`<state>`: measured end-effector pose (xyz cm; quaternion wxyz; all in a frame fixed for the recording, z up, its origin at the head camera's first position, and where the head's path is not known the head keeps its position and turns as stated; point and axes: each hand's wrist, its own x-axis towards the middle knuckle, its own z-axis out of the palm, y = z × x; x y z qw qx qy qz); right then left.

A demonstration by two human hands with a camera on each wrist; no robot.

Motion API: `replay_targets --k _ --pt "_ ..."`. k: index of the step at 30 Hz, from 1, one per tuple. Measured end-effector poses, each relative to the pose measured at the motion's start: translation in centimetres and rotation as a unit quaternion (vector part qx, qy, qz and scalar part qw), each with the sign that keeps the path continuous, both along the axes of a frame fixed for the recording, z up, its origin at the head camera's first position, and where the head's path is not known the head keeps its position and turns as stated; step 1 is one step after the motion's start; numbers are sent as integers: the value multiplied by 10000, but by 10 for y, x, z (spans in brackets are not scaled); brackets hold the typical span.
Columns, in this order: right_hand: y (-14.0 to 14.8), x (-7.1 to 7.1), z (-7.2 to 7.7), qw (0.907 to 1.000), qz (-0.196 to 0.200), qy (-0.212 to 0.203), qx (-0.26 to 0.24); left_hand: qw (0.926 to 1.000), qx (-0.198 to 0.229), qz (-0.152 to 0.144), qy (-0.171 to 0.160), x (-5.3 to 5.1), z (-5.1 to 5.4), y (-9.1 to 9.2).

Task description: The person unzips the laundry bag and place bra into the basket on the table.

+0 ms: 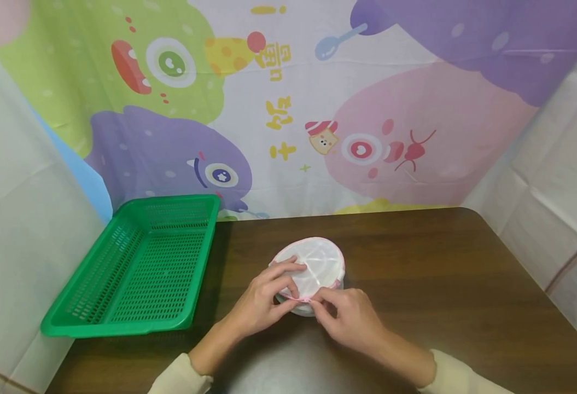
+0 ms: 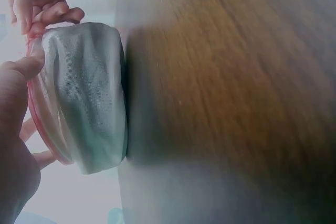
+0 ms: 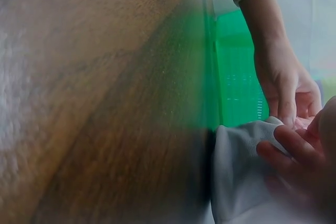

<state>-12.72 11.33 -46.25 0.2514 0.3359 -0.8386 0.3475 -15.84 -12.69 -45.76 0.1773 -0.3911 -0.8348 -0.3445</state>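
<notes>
Behind a dark brown, wood-grained table (image 1: 441, 284) hangs a pastel cloth backdrop (image 1: 288, 104) printed with green, purple and pink cartoon monsters turned on their sides. Toward the left of the frame sits a rectangular green plastic basket (image 1: 116, 330) with slotted walls. Just below the centre, resting on the table, is a small, round, white mesh pouch (image 1: 325, 260), shaped like a squat drum, its flat top edged with pink trim (image 1: 305, 300) that looks like a zip. It should be light and soft, its fabric sides likely to sag or crease under pressure; the firmer-looking pink edge seems the best place to take hold. Both grips are closed on the near part of that edge: the person's left hand (image 1: 263, 298) pinches it with thumb and finger, other fingers reaching over the white top, while the right hand (image 1: 352, 317) pinches just beside, to the right. The pouch thus lies between the hands, touching both; whether the right fingers hold a zip pull cannot be told.
</notes>
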Motion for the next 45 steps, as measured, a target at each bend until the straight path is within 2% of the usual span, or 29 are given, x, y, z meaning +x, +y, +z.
replay_targets --k 13,23,36,45 --pt "1 1 2 9999 67 -121 -43 9999 54 13 149 -2 -3 -2" --pt "-2 0 3 10000 4 31 24 9999 -28 63 -139 1 0 2" --pt "0 -1 1 10000 45 52 65 10000 -23 26 40 -1 -3 -2" --pt "1 -1 1 10000 21 35 61 10000 -35 34 23 -1 -3 -2"
